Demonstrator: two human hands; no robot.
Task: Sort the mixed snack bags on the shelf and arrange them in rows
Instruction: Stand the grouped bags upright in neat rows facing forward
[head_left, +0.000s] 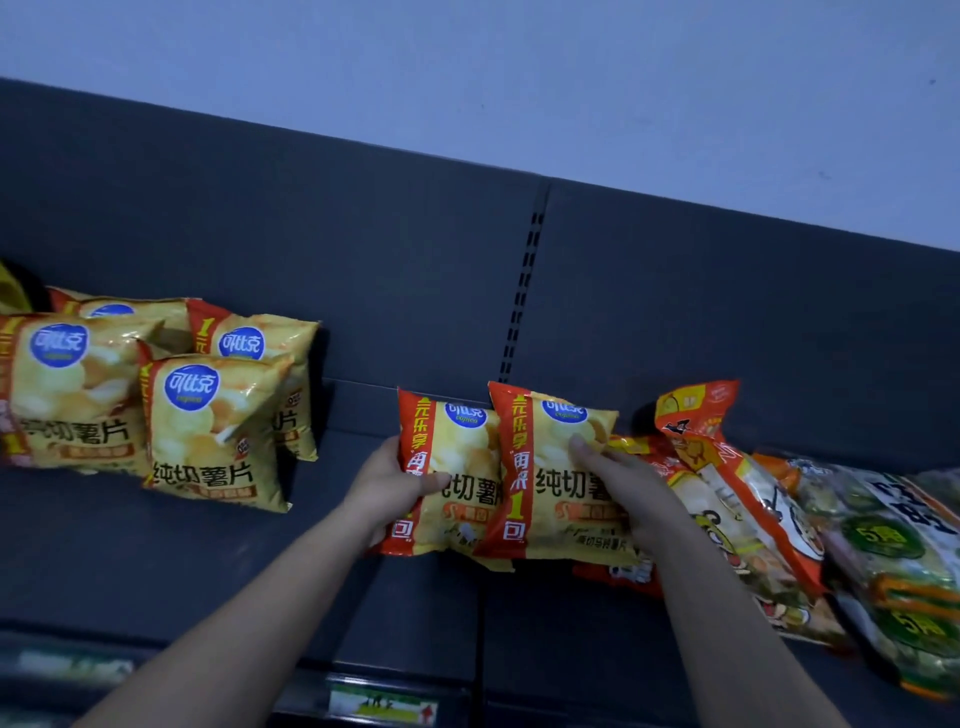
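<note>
Held: two potato chip bags, tops and long axes toward the back panel (363, 260). Your left hand (389, 488) pinches the left bag (457, 457), and your right hand (626, 496) pinches the right bag (556, 467). Leftward: four more chip bags (213, 431).

L hand (385, 488) grips left chip bag (460, 452), R hand (629, 493) the right chip bag (553, 504), bags overlapping.

left grip (389, 488), right grip (623, 493): both curled

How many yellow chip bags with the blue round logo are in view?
6. Four in the left group on the shelf; the centre-left bag in the left hand; the centre-right bag in the right hand. More may hide behind it.
</note>
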